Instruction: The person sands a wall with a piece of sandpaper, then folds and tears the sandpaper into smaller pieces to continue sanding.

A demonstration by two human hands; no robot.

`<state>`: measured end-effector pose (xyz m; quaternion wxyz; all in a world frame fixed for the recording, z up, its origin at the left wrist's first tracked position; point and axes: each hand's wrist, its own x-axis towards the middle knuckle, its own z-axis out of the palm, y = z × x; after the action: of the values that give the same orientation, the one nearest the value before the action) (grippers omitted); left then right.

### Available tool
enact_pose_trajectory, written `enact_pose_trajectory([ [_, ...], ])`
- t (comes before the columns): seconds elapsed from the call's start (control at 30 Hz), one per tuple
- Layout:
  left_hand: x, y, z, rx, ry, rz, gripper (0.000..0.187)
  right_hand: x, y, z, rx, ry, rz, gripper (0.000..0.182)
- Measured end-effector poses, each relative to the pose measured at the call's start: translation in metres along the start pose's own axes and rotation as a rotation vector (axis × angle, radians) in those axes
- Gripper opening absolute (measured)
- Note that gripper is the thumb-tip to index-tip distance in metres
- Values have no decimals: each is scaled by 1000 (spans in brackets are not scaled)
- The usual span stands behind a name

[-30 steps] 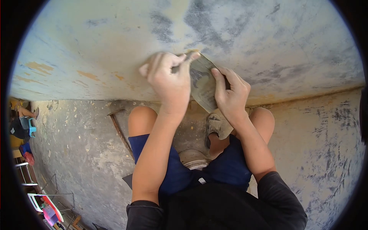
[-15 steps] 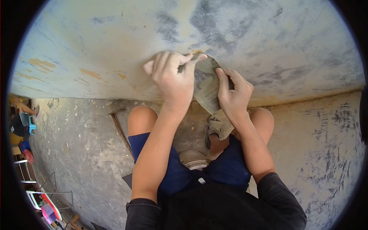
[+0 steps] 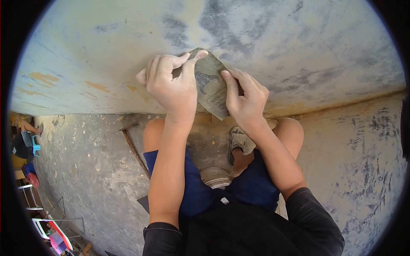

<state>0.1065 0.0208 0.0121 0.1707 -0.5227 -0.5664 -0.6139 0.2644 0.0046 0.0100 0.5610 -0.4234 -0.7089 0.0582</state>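
Observation:
Between my two hands is a thin, bendy grey-green sheet of sandpaper (image 3: 212, 87) with dark marks on its face. My left hand (image 3: 173, 87) is closed on its upper left edge, the thumb lying along the top corner. At the right edge, my right hand (image 3: 247, 96) pinches it between thumb and curled fingers. Both hands look dusty. The sheet is held up, slightly curved, close in front of a pale wall (image 3: 102, 55) with dark smudges and ochre patches.
A long-handled hammer-like tool (image 3: 136, 149) lies on the worn concrete floor (image 3: 98, 170) left of my knees. Below me shows a round pale rim (image 3: 218, 182). Far left are a blue stool (image 3: 36, 145), metal frames and another person's leg (image 3: 29, 126).
Both hands and the sandpaper have shifted left in view, and the sheet's face shows more fully between them. Both hands still grip it.

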Motion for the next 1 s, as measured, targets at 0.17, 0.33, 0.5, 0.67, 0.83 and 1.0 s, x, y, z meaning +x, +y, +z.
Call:
enact_pose_trajectory([
  [0.17, -22, 2, 6, -41, -135, 19, 28, -9, 17, -7, -25, 14, 24, 2],
  [0.33, -7, 4, 4, -24, -89, 80, 28, 1, 3, -5, -12, -44, 128, 6],
  [0.5, -11, 6, 6, -64, -87, 90, 22, -8, -3, -12, -21, -39, 185, 7],
  [0.67, -14, 3, 6, 2, -128, 89, 27, -3, 5, -11, -71, -59, 202, 6],
  [0.83, -2, 7, -4, 22, -63, 7, 29, 1, -8, -2, 11, -35, 77, 5],
  [1.0, -19, 10, 4, 7, -139, -3, 28, -3, 1, -15, -53, -83, 158, 4],
])
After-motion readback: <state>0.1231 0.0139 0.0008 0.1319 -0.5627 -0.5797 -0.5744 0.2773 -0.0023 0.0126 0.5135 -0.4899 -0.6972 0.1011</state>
